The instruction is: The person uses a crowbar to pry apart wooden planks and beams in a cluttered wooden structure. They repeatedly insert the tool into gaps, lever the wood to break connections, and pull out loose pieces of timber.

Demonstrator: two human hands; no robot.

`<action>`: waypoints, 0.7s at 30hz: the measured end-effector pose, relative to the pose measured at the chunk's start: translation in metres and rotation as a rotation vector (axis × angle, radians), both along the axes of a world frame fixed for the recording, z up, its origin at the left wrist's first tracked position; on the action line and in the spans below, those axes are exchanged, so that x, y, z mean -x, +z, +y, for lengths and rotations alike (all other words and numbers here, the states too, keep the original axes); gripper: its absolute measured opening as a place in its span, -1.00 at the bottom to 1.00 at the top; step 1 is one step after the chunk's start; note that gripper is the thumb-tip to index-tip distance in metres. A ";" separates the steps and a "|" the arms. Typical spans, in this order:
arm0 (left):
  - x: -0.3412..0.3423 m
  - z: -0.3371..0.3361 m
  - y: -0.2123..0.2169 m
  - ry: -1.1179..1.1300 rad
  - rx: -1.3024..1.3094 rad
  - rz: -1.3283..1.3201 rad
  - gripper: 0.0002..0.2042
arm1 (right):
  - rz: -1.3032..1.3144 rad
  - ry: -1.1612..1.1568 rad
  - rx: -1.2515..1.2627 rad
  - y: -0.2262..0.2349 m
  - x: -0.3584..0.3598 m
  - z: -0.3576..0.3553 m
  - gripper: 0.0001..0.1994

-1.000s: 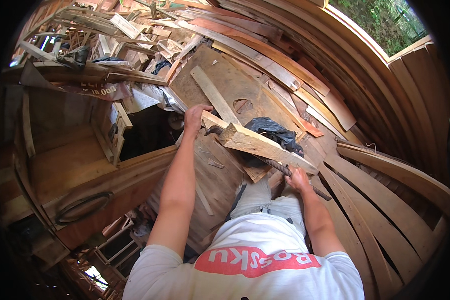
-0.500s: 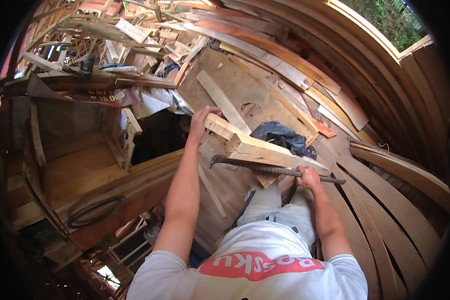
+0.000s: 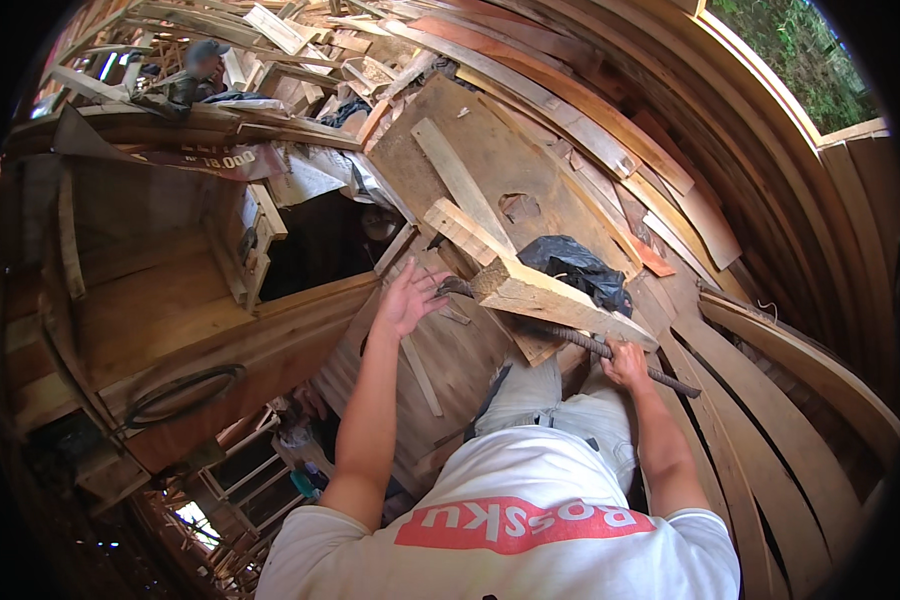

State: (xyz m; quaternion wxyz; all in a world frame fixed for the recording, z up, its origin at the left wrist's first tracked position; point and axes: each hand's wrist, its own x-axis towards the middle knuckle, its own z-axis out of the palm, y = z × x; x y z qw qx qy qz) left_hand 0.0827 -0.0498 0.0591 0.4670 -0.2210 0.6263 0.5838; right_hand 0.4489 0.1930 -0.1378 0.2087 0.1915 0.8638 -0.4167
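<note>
So there's one ribbed metal bar with a hooked end, mid-scene, partly hidden by one thick, rough-sawn timber. Right hand has its fingers wrapped round the bar; left hand is empty, fingers spread, right by the hook, can't tell if touching. One crumpled black plastic bag sits just beyond the timber. Far left, one banner with printed digits. White T-shirt, pale lettering on red.

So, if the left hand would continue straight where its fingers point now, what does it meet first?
The left hand would probably meet the dark bar's hooked end first, just ahead of it; this single view leaves the depth unclear.
</note>
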 end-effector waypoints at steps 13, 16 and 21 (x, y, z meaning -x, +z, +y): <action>-0.066 0.021 0.032 0.152 0.022 0.681 -0.71 | -0.011 0.054 -0.030 0.035 -0.029 0.001 -0.65; -0.078 0.016 0.042 0.032 0.038 0.670 -0.69 | 0.069 0.017 -0.036 0.043 -0.039 -0.004 -0.68; -0.118 0.008 0.038 0.094 0.151 0.522 -0.75 | 0.097 0.038 -0.021 0.044 -0.059 -0.002 -0.65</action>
